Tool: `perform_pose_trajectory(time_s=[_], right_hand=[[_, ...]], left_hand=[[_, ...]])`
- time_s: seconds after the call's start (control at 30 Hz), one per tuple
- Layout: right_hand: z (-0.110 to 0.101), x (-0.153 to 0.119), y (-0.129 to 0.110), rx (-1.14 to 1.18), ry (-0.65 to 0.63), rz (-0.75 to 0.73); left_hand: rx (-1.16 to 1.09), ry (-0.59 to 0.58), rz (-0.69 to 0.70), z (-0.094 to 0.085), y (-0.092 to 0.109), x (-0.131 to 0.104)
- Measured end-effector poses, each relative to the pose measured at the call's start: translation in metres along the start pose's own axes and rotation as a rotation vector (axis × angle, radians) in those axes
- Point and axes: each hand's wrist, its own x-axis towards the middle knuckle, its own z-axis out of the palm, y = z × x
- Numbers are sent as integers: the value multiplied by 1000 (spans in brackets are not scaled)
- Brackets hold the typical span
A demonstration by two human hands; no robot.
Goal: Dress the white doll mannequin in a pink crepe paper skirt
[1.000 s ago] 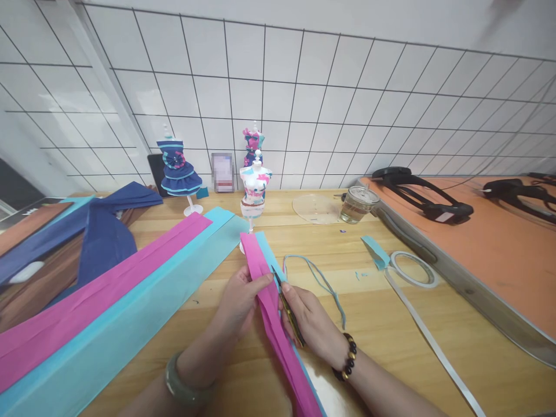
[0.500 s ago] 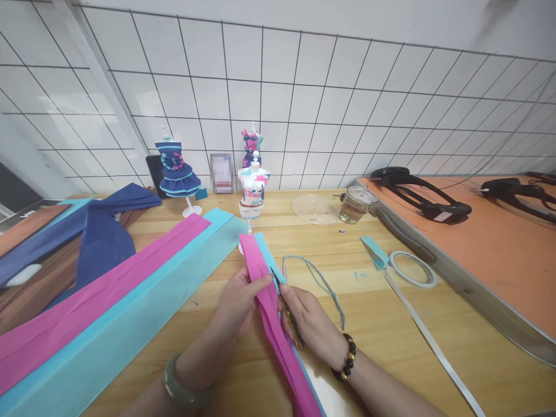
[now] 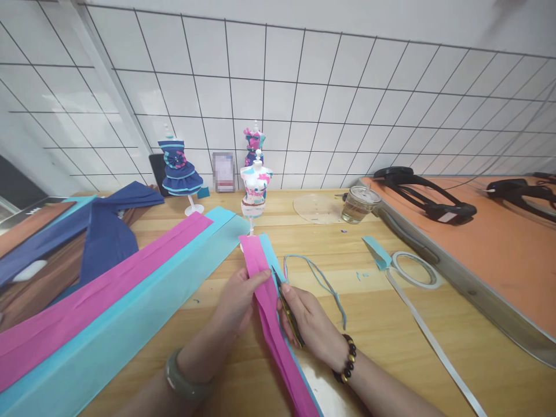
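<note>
Pink strip with blue strip alongside, mid-surface, far ends by small dress form, near ends running out of view. Both look light, limp; I expect easy creasing, maybe tearing if paper. Best hold: flat pinch close to edge, layers together. My left hand pinches pink strip, thumb on top, fingers mostly hidden. My right hand curls closed round slim gold tool, dark tip at blue strip; can't tell if tip is parted.

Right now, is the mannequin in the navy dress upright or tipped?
Upright: the navy-dressed mannequin stands on its round white base, neck uppermost.
</note>
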Motion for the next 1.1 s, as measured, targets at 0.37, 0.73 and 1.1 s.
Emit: perform_pose_trajectory(time_s=[0.37,0.73,1.1], right_hand=[[0,-1,-6,-71,15,-69],[-1,1,-2,-65,22,-56],[0,1,-1,-56,27,-51]], left_hand=[[11,54,30,1,-6,0],[-4,72,22,4,-4,-1],[-2,52,27,1,-7,-1]])
